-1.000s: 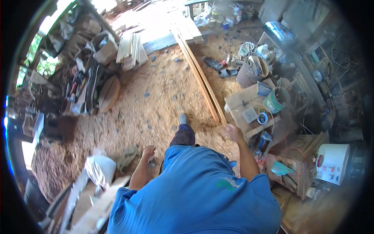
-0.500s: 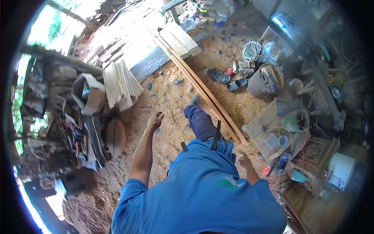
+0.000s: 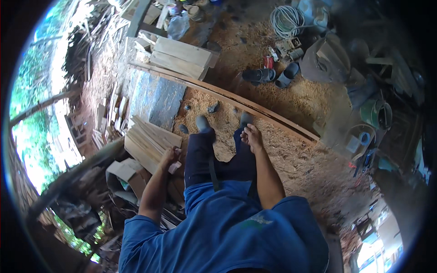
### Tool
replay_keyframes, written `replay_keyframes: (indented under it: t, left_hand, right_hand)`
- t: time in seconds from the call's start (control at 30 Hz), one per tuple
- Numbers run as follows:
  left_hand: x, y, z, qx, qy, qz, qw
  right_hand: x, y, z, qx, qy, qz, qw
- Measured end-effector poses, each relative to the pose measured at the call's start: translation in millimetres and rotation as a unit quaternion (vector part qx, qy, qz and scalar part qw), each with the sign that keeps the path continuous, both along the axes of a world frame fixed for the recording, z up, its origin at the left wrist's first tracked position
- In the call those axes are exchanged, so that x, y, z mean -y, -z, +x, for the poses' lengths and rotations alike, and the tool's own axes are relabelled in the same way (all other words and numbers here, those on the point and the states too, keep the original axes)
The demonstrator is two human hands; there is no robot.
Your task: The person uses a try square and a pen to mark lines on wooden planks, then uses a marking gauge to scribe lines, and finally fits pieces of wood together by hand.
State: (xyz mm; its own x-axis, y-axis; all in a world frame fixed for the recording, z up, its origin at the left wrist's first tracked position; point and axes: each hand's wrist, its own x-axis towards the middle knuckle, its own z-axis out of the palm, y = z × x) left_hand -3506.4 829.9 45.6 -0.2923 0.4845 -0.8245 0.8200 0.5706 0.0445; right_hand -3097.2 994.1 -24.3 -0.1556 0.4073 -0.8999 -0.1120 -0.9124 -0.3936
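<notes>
My left hand (image 3: 170, 157) hangs over the near end of a stack of pale thin boards (image 3: 148, 141). Its fingers are bent and blurred, and a whitish patch shows just beside it; I cannot make out whether the hand holds that. In front of my right thigh is my right hand (image 3: 251, 138), its fingers loosely curved and a little apart, with nothing seen in them. Beyond my feet, two long reddish-brown wooden beams (image 3: 255, 109) lie side by side on the ground, slanting from far left to near right. Neither hand touches them.
Wider planks (image 3: 180, 57) are piled behind the beams' far end, by a dark sheet (image 3: 157, 100). Dark slippers (image 3: 287, 75) and a coiled pale cable (image 3: 287, 22) lie beyond. Stones (image 3: 214, 107) dot the shavings-covered ground. A cardboard box (image 3: 129, 175) stands at left.
My body has turned left and come closer to the pale boards. The right hand has swung forward in front of my thigh, and both feet now show side by side.
</notes>
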Motion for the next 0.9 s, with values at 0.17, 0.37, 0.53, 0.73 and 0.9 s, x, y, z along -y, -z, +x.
replay_keyframes:
  t: [0.17,0.37,0.53,0.73,0.9]
  left_hand:
    - [-170,66,-41,0.062,0.147,0.077,0.984]
    - [-343,228,-28,0.159,0.335,0.086,0.924]
    - [-413,365,41,0.228,0.322,0.001,0.919]
    - [-404,521,59,0.193,0.394,-0.110,0.892]
    - [-392,552,98,0.071,0.421,-0.225,0.876]
  right_hand:
    - [19,60,-30,0.022,0.242,-0.117,0.963]
    - [28,167,-79,0.007,0.412,-0.102,0.906]
    - [18,300,-135,-0.063,0.560,-0.081,0.822]
    - [8,454,-204,-0.100,0.732,-0.121,0.663]
    - [-7,516,-219,-0.091,0.714,0.012,0.694]
